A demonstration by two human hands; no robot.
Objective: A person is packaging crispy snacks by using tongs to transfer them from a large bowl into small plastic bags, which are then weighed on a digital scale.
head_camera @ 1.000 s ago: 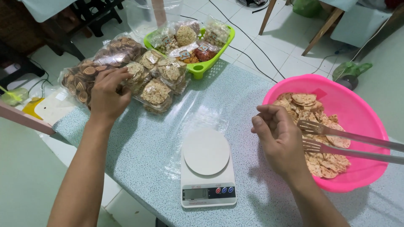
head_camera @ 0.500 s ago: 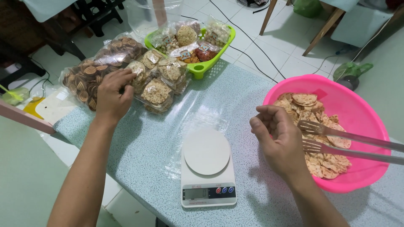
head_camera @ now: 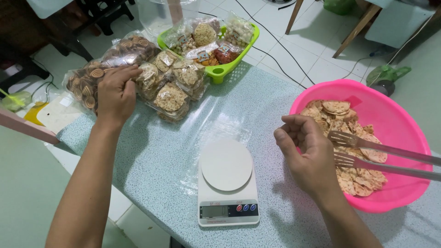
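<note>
My left hand (head_camera: 115,94) lies on a pile of clear snack bags at the table's far left. Its bent fingers pinch the plastic of the big bag of spiral biscuits (head_camera: 89,78), right beside the small cracker packs (head_camera: 170,96). My right hand (head_camera: 305,154) hovers curled, thumb against fingertips, with nothing seen in it. It sits between the white kitchen scale (head_camera: 226,181) and the pink basin (head_camera: 390,115) of flat crackers. Metal tongs (head_camera: 367,151) lie in the basin just right of that hand, apart from it.
A green basket (head_camera: 220,73) of packed snacks stands at the back. A clear plastic sheet (head_camera: 220,126) lies behind the scale. The table edge runs along the left, with tiled floor, cables and chair legs beyond.
My left hand slid a little left, from the cracker packs toward the spiral biscuit bag. My right hand stayed curled in nearly the same place.
</note>
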